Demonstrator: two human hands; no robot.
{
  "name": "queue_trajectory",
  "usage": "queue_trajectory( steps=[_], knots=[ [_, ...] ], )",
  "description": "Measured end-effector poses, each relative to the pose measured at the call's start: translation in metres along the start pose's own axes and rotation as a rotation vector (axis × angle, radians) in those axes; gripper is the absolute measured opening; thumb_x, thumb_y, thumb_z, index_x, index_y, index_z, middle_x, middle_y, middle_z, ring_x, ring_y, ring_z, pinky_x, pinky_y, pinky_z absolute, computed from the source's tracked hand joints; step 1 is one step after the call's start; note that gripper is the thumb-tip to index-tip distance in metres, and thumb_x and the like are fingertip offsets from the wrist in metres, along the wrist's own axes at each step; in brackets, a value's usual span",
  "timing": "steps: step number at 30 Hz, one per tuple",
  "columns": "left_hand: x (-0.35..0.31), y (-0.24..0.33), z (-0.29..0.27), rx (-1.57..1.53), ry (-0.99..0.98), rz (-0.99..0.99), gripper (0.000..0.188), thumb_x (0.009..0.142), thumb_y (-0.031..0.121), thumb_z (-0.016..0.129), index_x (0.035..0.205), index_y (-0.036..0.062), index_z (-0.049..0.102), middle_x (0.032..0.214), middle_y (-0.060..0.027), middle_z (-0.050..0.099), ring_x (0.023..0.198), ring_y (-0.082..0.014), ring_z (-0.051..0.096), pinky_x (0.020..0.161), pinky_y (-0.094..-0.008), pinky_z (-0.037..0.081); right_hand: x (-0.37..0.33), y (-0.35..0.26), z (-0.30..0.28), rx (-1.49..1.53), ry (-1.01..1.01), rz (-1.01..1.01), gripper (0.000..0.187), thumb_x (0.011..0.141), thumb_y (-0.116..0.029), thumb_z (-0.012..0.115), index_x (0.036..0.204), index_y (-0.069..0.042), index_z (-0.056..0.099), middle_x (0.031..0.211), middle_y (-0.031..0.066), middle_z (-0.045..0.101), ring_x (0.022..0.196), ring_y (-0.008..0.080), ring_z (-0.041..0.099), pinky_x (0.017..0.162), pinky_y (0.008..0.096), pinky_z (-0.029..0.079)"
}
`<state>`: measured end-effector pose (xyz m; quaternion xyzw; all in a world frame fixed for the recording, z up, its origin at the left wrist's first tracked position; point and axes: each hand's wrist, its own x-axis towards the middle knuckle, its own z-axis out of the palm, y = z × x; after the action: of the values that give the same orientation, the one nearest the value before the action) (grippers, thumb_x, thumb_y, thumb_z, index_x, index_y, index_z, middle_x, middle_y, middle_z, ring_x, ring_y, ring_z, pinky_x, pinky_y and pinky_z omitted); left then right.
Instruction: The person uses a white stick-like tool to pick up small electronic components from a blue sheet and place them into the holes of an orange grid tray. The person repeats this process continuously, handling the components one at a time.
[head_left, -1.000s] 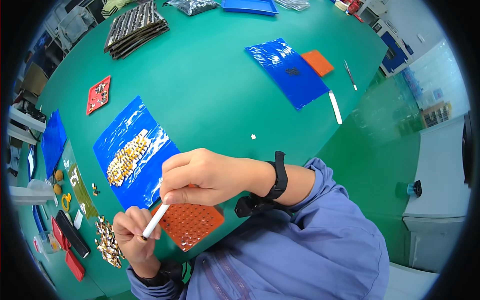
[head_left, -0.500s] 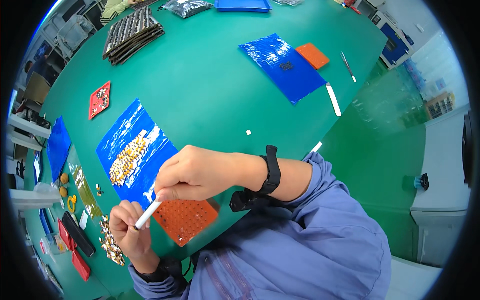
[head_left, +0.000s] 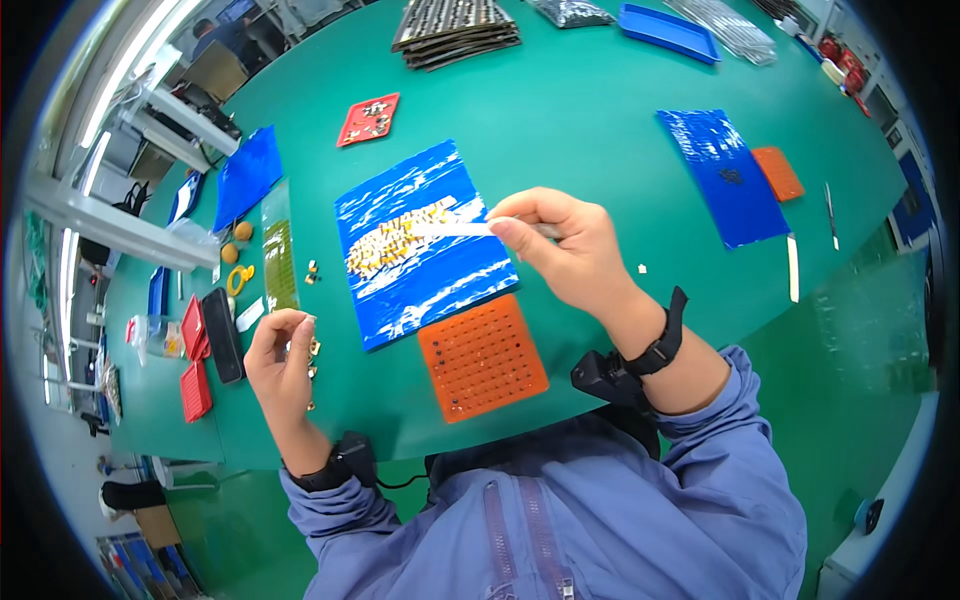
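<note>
My right hand (head_left: pixel 570 245) pinches a slim white stick (head_left: pixel 462 229) between thumb and fingers. The stick's far end lies over a cluster of small yellow-and-white pieces (head_left: pixel 378 246); whether it touches them I cannot tell. Those pieces lie on a shiny blue sheet (head_left: pixel 405 185). To the left, my left hand (head_left: pixel 280 375) is closed in a pinch; anything between its fingertips is too small to name. More small pieces (head_left: pixel 314 348) show beside it, partly hidden by the hand. Just in front of me is an orange plate (head_left: pixel 484 362) with rows of small dark dots or holes.
A red tray (head_left: pixel 368 121) of small parts sits beyond the sheet. At right are another blue sheet (head_left: pixel 715 190), an orange block (head_left: pixel 778 174) and tweezers (head_left: pixel 831 215). A black case (head_left: pixel 222 335) and yellow scissors (head_left: pixel 239 279) lie left. Stacked panels (head_left: pixel 455 35) stand at the back.
My hands have moved apart. The right one has carried the stick away from the left hand, over the pieces on the blue sheet. The view has shifted, showing the orange plate more fully.
</note>
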<state>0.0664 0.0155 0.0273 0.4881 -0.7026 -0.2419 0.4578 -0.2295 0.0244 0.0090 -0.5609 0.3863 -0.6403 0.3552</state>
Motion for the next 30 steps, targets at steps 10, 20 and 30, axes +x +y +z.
queue_trajectory(
  steps=[10, 20, 30],
  knots=[
    [0.023, 0.004, -0.012, 0.675, -0.525, 0.091, 0.021, 0.070, 0.014, 0.066, 0.086, 0.0008, 0.061, 0.086, -0.0144, 0.059, 0.084, -0.0295, 0.055, 0.076, -0.0352, 0.043, -0.001, -0.006, -0.003, -0.099, 0.033, -0.044, 0.012, 0.077, -0.011, 0.063, 0.084, -0.003, 0.059, 0.060, -0.0023, 0.052, 0.053, 0.0019, 0.043, 0.046, 0.0183, 0.034],
    [0.071, -0.027, 0.102, 0.624, -0.398, 0.213, 0.018, 0.069, 0.018, 0.068, 0.076, 0.0061, 0.055, 0.080, -0.0113, 0.050, 0.083, -0.0294, 0.048, 0.073, -0.0375, 0.040, 0.004, 0.004, -0.007, -0.074, 0.084, 0.033, 0.007, 0.076, -0.008, 0.060, 0.080, -0.004, 0.056, 0.061, 0.0002, 0.054, 0.054, 0.0043, 0.046, 0.048, 0.0205, 0.038],
    [0.069, -0.010, 0.092, 0.432, -0.439, 0.177, 0.014, 0.070, 0.011, 0.066, 0.073, 0.0052, 0.053, 0.072, -0.0087, 0.051, 0.072, -0.0258, 0.050, 0.067, -0.0347, 0.041, 0.003, 0.000, -0.006, -0.066, 0.062, -0.014, 0.007, 0.073, -0.005, 0.061, 0.079, -0.004, 0.057, 0.073, 0.0041, 0.056, 0.063, 0.0096, 0.052, 0.055, 0.0230, 0.043]
  ],
)
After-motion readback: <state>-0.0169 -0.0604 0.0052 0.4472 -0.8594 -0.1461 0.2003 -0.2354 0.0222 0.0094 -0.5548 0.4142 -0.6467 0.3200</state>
